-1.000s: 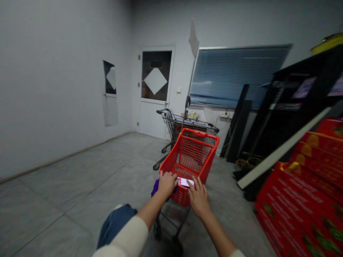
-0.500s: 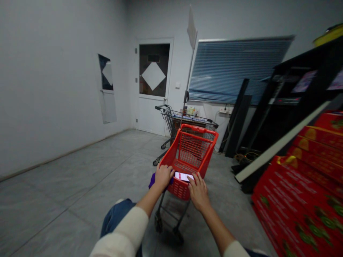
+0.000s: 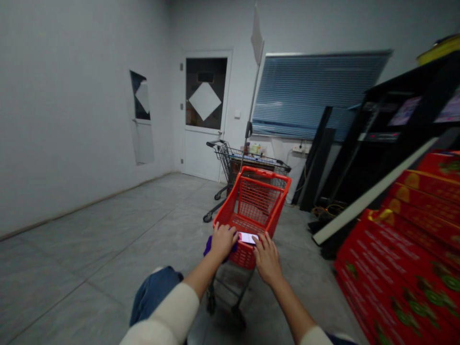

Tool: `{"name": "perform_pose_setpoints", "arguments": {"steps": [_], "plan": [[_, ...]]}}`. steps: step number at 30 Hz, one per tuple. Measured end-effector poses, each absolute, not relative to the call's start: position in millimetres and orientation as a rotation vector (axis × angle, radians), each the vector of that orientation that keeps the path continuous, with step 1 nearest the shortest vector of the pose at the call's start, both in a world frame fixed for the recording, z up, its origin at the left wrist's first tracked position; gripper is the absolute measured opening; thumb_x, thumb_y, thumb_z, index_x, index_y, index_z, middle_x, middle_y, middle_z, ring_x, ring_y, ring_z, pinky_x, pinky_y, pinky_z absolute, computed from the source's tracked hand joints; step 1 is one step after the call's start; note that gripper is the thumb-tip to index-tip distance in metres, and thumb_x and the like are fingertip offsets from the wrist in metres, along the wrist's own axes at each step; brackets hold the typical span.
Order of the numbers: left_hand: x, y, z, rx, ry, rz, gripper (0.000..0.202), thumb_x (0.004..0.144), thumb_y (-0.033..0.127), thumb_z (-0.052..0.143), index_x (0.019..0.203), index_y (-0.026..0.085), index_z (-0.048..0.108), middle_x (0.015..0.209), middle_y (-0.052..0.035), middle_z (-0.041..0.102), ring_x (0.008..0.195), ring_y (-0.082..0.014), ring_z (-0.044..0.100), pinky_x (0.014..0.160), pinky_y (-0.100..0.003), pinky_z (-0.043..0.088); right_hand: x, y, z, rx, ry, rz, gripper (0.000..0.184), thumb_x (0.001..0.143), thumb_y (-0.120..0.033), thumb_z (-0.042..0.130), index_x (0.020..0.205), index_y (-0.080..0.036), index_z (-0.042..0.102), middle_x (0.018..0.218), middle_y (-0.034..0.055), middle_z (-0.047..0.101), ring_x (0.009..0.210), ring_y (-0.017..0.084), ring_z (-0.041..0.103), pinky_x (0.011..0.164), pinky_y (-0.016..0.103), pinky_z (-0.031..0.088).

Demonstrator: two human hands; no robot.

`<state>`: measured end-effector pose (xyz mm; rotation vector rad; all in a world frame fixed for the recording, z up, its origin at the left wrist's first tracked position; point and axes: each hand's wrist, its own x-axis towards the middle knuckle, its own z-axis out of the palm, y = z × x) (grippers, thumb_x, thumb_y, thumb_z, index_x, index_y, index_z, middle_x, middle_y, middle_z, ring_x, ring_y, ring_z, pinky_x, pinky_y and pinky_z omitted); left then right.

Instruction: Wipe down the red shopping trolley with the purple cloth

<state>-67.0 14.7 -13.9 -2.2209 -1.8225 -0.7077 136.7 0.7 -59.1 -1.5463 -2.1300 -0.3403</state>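
Curled left hand (image 3: 223, 242), loosely spread right hand (image 3: 268, 258), both touching phone (image 3: 247, 237)

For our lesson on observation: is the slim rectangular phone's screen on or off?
On: the slim rectangular phone glows bright white, with a pink patch towards its left end.

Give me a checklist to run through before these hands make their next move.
1. Phone screen lit: ok.
2. Left hand at the phone's left end: ok.
3. Right hand at the phone's right end: ok.
4. Screen text readable from here: not ok, too small.
5. Fingertip pressing the screen: cannot tell.
6. Red cart upright: ok.
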Motion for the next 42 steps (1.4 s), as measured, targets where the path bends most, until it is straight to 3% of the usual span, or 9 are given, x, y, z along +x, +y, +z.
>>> {"name": "perform_pose_setpoints", "arguments": {"steps": [7, 15, 25, 30, 34, 37, 42], "plan": [[-73.8, 21.9, -9.7, -2.148, -1.932, -0.674, 0.029, 0.096, 0.039, 0.044, 0.097, 0.023, 0.068, 0.097, -0.0063, 0.068, 0.096, -0.0219, 0.06, 0.108, -0.048, 0.028, 127.6, 1.1, -61.3, -1.563, -2.08, -0.308, 0.045, 0.097, -0.027, 0.034, 0.137, -0.025, 0.054, 0.146, 0.0057, 0.048, 0.145, 0.025, 0.027, 0.116, 0.045, 0.028], [-25.6, -0.9, -29.5, -2.24, -1.728, -0.842, 0.028, 0.096, 0.039, 0.044, 0.099, 0.025, 0.068, 0.097, -0.0055, 0.067, 0.096, -0.0214, 0.058, 0.112, -0.048, 0.025, 143.0, -3.5, -60.8, -1.531, -2.102, -0.343, 0.044, 0.096, -0.025, 0.034, 0.135, -0.022, 0.055, 0.145, 0.007, 0.05, 0.145, 0.023, 0.027, 0.115, 0.043, 0.03], [-94.4, 25.3, -22.0, -2.313, -1.759, -0.778, 0.03, 0.098, 0.042, 0.042, 0.1, 0.025, 0.067, 0.1, -0.0033, 0.066, 0.101, -0.0197, 0.057, 0.112, -0.047, 0.023, 112.1, -17.7, -49.9, -1.634, -2.062, -0.31, 0.042, 0.097, -0.027, 0.037, 0.131, -0.017, 0.06, 0.143, 0.0089, 0.051, 0.143, 0.028, 0.03, 0.117, 0.042, 0.026], [-125.2, 33.7, -7.8, -2.369, -1.84, -0.691, 0.028, 0.097, 0.039, 0.043, 0.099, 0.024, 0.066, 0.103, -0.0044, 0.068, 0.104, -0.0211, 0.058, 0.111, -0.05, 0.023, 87.8, -25.6, -39.4, -1.621, -2.107, -0.26, 0.043, 0.096, -0.034, 0.041, 0.134, -0.025, 0.058, 0.142, 0.0066, 0.053, 0.141, 0.03, 0.032, 0.113, 0.045, 0.029], [-133.3, 30.8, -0.9, -2.347, -1.892, -0.669, 0.027, 0.096, 0.038, 0.044, 0.1, 0.023, 0.067, 0.105, -0.0054, 0.068, 0.106, -0.0227, 0.058, 0.109, -0.05, 0.024, 95.9, -9.1, -21.2, -1.527, -2.218, -0.285, 0.046, 0.096, -0.032, 0.04, 0.142, -0.032, 0.049, 0.144, 0.0053, 0.052, 0.133, 0.024, 0.043, 0.11, 0.042, 0.032], [-120.3, 21.4, -3.8, -2.349, -1.865, -0.665, 0.029, 0.096, 0.039, 0.044, 0.098, 0.023, 0.068, 0.101, -0.0063, 0.069, 0.102, -0.0229, 0.059, 0.107, -0.047, 0.027, 111.6, 12.6, -16.4, -1.583, -2.194, -0.337, 0.048, 0.097, -0.03, 0.038, 0.144, -0.028, 0.046, 0.154, 0.0054, 0.04, 0.142, 0.022, 0.032, 0.114, 0.042, 0.026], [-76.3, -2.5, -13.9, -2.396, -1.777, -0.743, 0.029, 0.096, 0.04, 0.044, 0.102, 0.025, 0.069, 0.1, -0.0062, 0.069, 0.099, -0.0217, 0.06, 0.108, -0.046, 0.027, 122.7, 29.8, -29.2, -1.645, -2.183, -0.328, 0.049, 0.097, -0.03, 0.036, 0.146, -0.031, 0.042, 0.153, 0.0039, 0.041, 0.146, 0.021, 0.025, 0.114, 0.042, 0.026]]}}
